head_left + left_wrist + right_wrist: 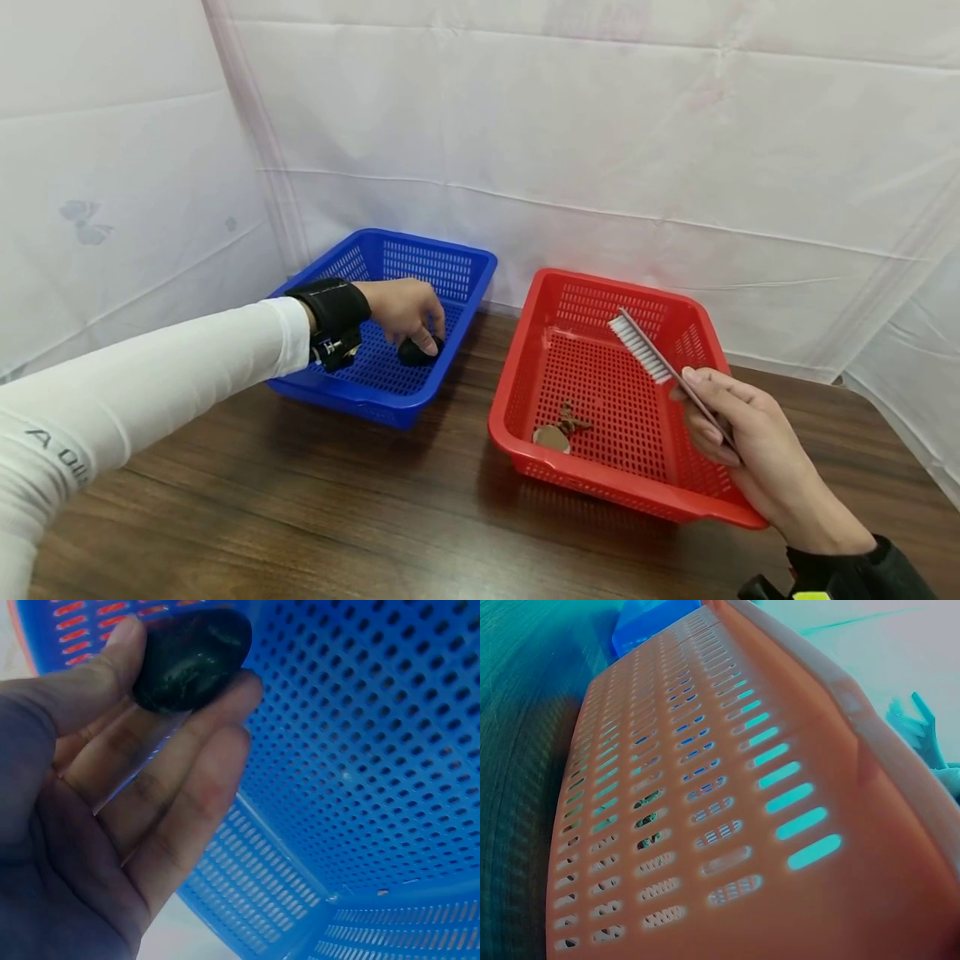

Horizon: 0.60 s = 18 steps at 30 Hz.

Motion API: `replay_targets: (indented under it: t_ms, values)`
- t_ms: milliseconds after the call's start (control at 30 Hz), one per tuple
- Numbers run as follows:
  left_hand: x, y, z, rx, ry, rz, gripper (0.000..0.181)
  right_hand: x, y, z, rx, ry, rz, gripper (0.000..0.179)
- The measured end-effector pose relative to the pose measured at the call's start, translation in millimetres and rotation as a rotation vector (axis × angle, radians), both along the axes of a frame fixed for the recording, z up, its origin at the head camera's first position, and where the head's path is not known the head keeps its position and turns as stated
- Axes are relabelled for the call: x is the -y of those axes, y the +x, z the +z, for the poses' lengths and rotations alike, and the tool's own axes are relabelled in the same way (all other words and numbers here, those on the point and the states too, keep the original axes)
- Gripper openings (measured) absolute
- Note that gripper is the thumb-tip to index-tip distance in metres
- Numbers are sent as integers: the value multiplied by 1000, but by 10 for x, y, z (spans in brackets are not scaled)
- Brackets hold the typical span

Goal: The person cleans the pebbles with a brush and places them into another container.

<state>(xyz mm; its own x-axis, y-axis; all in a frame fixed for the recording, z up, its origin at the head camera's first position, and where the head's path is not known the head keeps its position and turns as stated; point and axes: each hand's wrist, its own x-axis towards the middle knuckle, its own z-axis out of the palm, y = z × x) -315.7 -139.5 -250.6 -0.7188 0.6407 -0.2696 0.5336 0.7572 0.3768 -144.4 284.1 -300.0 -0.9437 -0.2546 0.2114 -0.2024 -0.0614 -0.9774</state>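
My left hand point(405, 307) is down inside the blue basket point(375, 407), near its right side. Between thumb and fingers it pinches a smooth, glossy black-green stone point(193, 660), whose dark shape also shows in the head view. My right hand point(738, 433) holds a brush point(651, 354) with white bristles and a thin handle. The brush is raised over the right part of the red basket point(600, 475), bristles facing left. In the right wrist view the basket wall hides most of that hand; the bristles point(906, 724) show at the right edge.
Near the front left corner of the red basket lie a round tan disc point(551, 438) and a small brown, irregular object point(573, 418). Both baskets stand on a dark wooden table point(337, 500). White cloth point(525, 125) hangs behind and at the sides.
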Motion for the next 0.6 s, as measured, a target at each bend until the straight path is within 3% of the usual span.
replay_targets:
  t_ms: [367,500,600]
  values:
    - [25,-2,-175,153,-76,-27,14,37,8,6,-3,32,-23,32]
    - [23,-12,-224,133,-103,-15,18,46,16,14,0,45,-27,32]
    - [32,-12,-228,64,-155,6,28,64,17,19,3,51,-27,32]
